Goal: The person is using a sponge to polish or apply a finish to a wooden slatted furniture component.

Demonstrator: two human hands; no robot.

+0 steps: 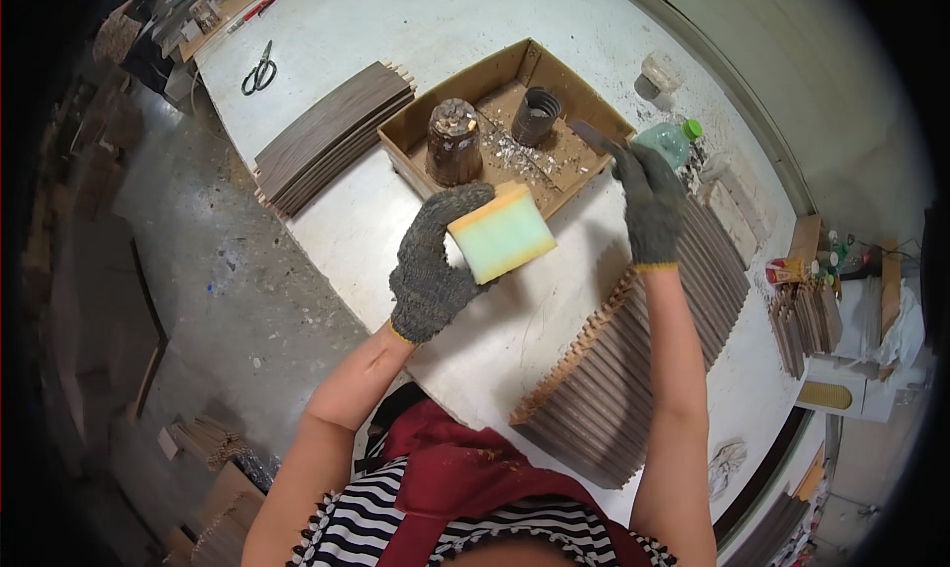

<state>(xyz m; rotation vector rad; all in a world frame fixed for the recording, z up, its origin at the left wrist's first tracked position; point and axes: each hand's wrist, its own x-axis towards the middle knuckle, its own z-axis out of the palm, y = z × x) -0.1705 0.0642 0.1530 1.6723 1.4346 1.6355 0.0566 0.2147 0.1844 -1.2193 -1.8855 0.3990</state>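
While the gloved left hand [435, 265] clamps a pale green-and-yellow sponge [503, 235] by the near edge of a brown box [569, 84], the gloved right hand [650, 206] grips a flat-bladed scraper [591, 136] near a green-capped plastic bottle [665, 143].

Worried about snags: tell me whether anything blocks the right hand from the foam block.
Nothing visible stands between the right hand and the yellow-and-green foam block in the left hand. Part of the brown box shows in that gap, but seems to lie below both hands.
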